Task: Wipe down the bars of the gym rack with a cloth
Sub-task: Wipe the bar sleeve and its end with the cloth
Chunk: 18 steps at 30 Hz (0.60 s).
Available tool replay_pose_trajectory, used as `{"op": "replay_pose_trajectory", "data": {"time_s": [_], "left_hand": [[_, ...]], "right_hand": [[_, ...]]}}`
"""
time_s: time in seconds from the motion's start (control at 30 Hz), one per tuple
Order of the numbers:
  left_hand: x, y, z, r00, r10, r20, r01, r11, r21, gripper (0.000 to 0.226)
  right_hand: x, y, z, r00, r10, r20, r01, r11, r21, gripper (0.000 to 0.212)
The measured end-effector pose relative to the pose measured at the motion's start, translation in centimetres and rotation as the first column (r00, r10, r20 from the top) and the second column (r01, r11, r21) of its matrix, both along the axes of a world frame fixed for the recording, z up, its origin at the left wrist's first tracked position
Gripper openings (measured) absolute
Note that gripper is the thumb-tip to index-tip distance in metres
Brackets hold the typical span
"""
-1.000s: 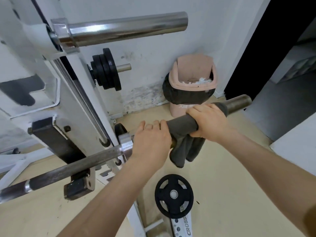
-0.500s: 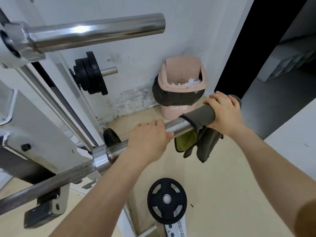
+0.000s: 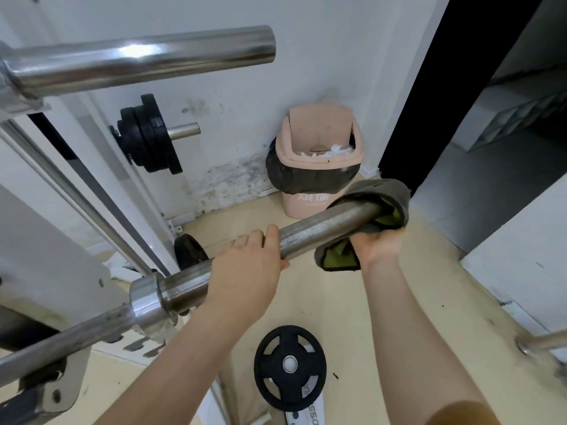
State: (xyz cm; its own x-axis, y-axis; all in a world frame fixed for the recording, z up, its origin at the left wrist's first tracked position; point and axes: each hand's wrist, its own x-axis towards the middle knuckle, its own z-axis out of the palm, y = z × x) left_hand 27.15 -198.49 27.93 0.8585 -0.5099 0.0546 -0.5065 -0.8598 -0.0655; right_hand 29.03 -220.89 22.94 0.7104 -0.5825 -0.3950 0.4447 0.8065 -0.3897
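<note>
Gripping the thick, dull grey steel bar point(image 3: 310, 233) from above, the left hand point(image 3: 245, 271) has its fingers curled over the far side, a little way past the bright steel collar point(image 3: 147, 302) where the bar narrows towards the white rack frame point(image 3: 46, 271). The dark grey cloth with a yellow-green inner face point(image 3: 383, 194) is draped over and wrapped around the free end of the same bar, hiding its tip, and a fold hangs below it. The right hand point(image 3: 379, 246) sits under that end and holds the cloth against the bar from beneath. Its fingers are buried in the fabric, so how tightly they curl cannot be told.

A polished chrome bar point(image 3: 138, 62) juts out higher up on the rack. Behind it, a stack of black weight plates point(image 3: 147, 133) sits on a short peg by the white wall. A pink plastic bin with a black liner point(image 3: 302, 207) stands in the corner just beyond the cloth. Another black weight plate point(image 3: 290, 366) lies flat on the beige floor point(image 3: 383, 332) between the two forearms.
</note>
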Motion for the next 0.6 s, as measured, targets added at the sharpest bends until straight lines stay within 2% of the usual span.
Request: {"op": "replay_pose_trajectory", "data": {"time_s": [0.07,0.27,0.4,0.47,0.53,0.6], "left_hand": [[0.0,0.0,-0.1,1.000,0.001,0.005,-0.001,1.000,-0.001,0.051],[0.7,-0.1,0.2,1.000,-0.026,0.010,0.026,0.999,-0.025,0.047],[0.3,0.5,1.2,0.996,-0.037,-0.076,0.036,0.999,-0.014,0.045],[-0.3,2.0,2.1,0.998,-0.059,-0.034,0.057,0.997,-0.060,0.037],[-0.8,5.0,3.0,0.999,-0.022,0.043,0.027,0.993,-0.112,0.034],[-1.1,9.1,3.6,0.996,0.093,0.018,-0.088,0.978,-0.189,0.039]], "right_hand": [[0.3,1.3,0.2,0.998,0.032,0.045,-0.033,0.999,0.020,0.035],[-1.1,3.7,0.7,0.990,0.143,-0.005,-0.143,0.990,-0.011,0.041],[-3.4,10.3,-0.3,0.927,0.371,-0.057,-0.365,0.926,0.095,0.049],[-4.7,13.8,-0.2,0.888,0.458,-0.045,-0.447,0.882,0.149,0.049],[-5.7,16.6,-0.3,0.876,0.481,-0.045,-0.467,0.867,0.172,0.048],[-6.7,18.8,-0.2,0.852,0.516,-0.091,-0.502,0.854,0.140,0.047]]}}
